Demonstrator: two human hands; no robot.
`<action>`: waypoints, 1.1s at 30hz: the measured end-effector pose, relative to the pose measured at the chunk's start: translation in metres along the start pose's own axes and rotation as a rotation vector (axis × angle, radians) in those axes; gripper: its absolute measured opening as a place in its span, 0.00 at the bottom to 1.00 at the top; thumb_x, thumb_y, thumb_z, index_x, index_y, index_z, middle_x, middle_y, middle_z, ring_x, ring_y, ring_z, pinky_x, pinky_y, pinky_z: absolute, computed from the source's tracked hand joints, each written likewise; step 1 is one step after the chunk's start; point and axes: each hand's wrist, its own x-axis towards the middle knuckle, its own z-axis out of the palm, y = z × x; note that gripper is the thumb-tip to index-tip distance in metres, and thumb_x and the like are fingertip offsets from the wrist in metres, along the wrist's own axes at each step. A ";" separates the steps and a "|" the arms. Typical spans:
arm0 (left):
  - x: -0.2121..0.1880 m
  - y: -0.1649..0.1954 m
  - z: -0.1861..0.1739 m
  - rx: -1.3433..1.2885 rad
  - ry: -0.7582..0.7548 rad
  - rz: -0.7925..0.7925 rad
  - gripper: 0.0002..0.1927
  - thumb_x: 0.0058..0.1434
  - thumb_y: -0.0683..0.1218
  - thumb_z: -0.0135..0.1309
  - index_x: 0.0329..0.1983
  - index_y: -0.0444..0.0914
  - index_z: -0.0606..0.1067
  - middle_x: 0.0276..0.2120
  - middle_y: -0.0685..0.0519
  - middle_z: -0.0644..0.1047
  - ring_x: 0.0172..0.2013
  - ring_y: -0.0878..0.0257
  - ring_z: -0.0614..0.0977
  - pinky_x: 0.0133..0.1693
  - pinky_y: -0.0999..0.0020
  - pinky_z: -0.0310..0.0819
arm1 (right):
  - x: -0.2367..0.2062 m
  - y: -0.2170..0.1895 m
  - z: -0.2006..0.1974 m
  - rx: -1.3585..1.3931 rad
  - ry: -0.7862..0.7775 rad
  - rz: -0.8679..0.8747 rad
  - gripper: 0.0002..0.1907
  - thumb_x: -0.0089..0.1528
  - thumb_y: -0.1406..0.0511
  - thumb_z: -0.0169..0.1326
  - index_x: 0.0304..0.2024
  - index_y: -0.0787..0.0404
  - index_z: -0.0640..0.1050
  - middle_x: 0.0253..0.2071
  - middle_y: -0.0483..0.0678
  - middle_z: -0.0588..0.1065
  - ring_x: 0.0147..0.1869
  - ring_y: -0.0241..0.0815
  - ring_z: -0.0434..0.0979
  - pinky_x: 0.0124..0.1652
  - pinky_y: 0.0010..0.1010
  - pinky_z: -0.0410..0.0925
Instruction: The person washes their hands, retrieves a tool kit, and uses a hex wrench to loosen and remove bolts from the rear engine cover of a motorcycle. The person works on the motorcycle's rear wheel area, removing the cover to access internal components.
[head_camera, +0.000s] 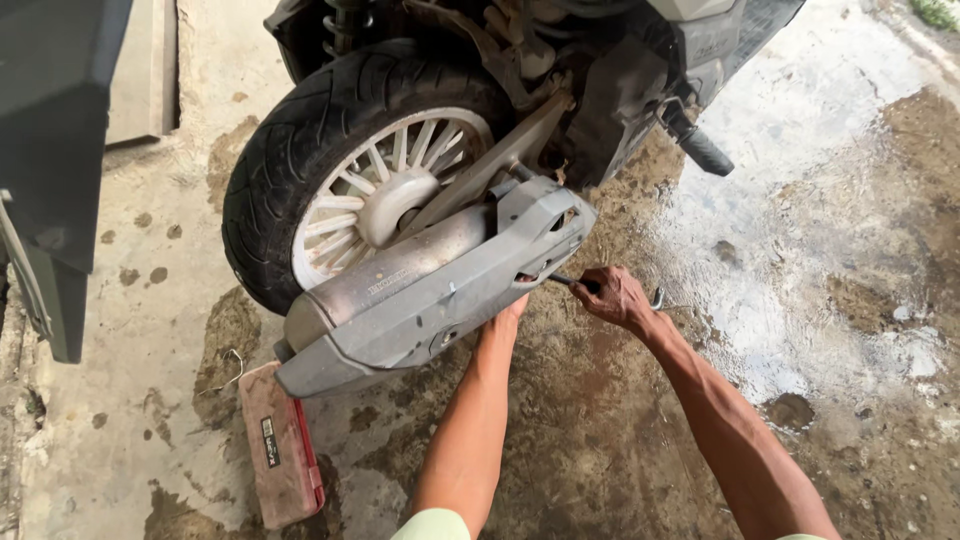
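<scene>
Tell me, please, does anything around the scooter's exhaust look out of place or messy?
The concrete floor is blotched with wet, dark stains, and a grimy red tool case lies on it below the muffler. The right hand grips a wrench; the left hand reaches under the muffler.

Muffler (430, 290) in frt of wheel (350, 170); toolcase (280, 455) below-left.

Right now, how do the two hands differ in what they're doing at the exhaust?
The right hand is closed around a metal wrench beside the grey exhaust cover; the left hand holds no tool and presses up under that cover. The right hand shows fully; the left is mostly hidden. Both reach toward the cover's front end.
</scene>
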 end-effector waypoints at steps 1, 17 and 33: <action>0.000 0.000 -0.001 -0.003 0.003 0.000 0.19 0.73 0.55 0.42 0.58 0.39 0.68 0.52 0.49 0.73 0.52 0.55 0.74 0.51 0.55 0.75 | 0.000 0.002 0.001 0.003 -0.006 -0.006 0.19 0.64 0.51 0.50 0.28 0.56 0.81 0.17 0.44 0.73 0.16 0.37 0.59 0.18 0.34 0.58; -0.006 0.008 -0.012 -0.005 -0.001 0.008 0.20 0.73 0.55 0.42 0.60 0.39 0.68 0.54 0.49 0.73 0.54 0.55 0.75 0.53 0.54 0.75 | -0.005 0.013 0.008 0.042 -0.050 0.022 0.21 0.63 0.50 0.49 0.29 0.56 0.82 0.16 0.44 0.73 0.15 0.36 0.59 0.18 0.34 0.57; -0.002 0.010 -0.019 -0.006 -0.014 0.019 0.20 0.73 0.55 0.42 0.61 0.39 0.68 0.56 0.49 0.73 0.56 0.55 0.75 0.55 0.53 0.74 | -0.014 0.009 0.001 0.090 -0.012 0.027 0.19 0.62 0.53 0.50 0.28 0.58 0.82 0.17 0.43 0.74 0.15 0.36 0.60 0.17 0.35 0.58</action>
